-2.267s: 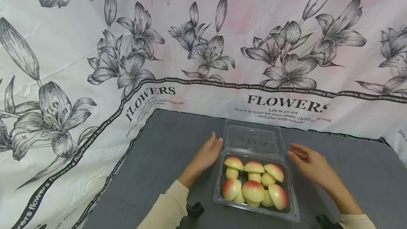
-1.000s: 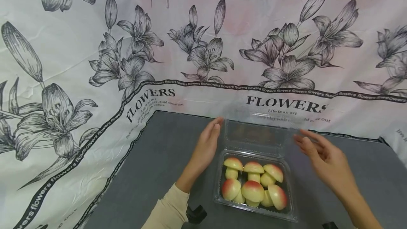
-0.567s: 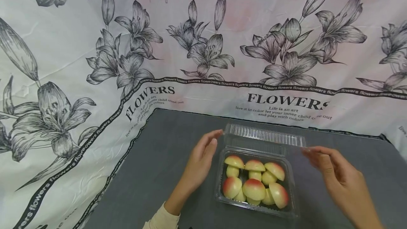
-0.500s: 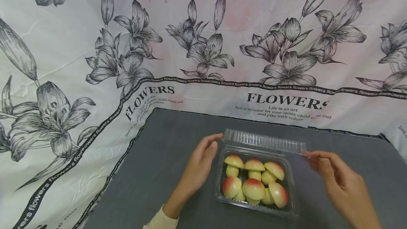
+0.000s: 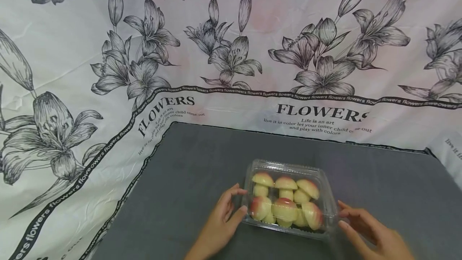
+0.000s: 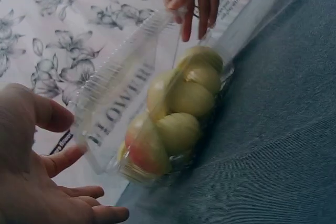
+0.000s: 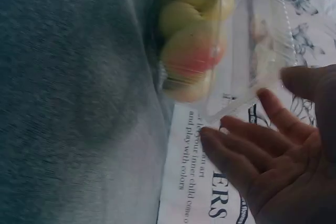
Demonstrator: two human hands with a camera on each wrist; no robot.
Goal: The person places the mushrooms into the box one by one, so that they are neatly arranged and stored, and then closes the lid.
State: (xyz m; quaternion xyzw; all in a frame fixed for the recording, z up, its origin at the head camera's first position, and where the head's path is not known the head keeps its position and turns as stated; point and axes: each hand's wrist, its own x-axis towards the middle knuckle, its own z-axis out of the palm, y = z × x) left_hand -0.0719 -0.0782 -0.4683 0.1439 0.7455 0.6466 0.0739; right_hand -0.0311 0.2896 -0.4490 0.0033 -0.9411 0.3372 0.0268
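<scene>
A clear plastic container (image 5: 288, 234) sits on the grey table, holding several mushroom-shaped pieces (image 5: 285, 210) with yellow-red caps in two rows. Its hinged lid (image 5: 285, 167) lies over them in the head view; both wrist views show it still tilted up. My left hand (image 5: 218, 220) is at the lid's left front corner, thumb and forefinger either side of its edge, other fingers spread. At the right front corner, my right hand (image 5: 373, 232) pinches the lid's edge between thumb and forefinger. Whether the lid touches the base all round, I cannot tell.
The grey tabletop (image 5: 195, 159) stretches to both sides of the container. Behind it and to the left hangs a white cloth (image 5: 223, 111) with printed lilies and lettering, meeting the table's far edge.
The lid has swung from lying back, through upright, forward and down over the mushroom-shaped pieces. Both hands have moved toward me with it, to the container's front corners.
</scene>
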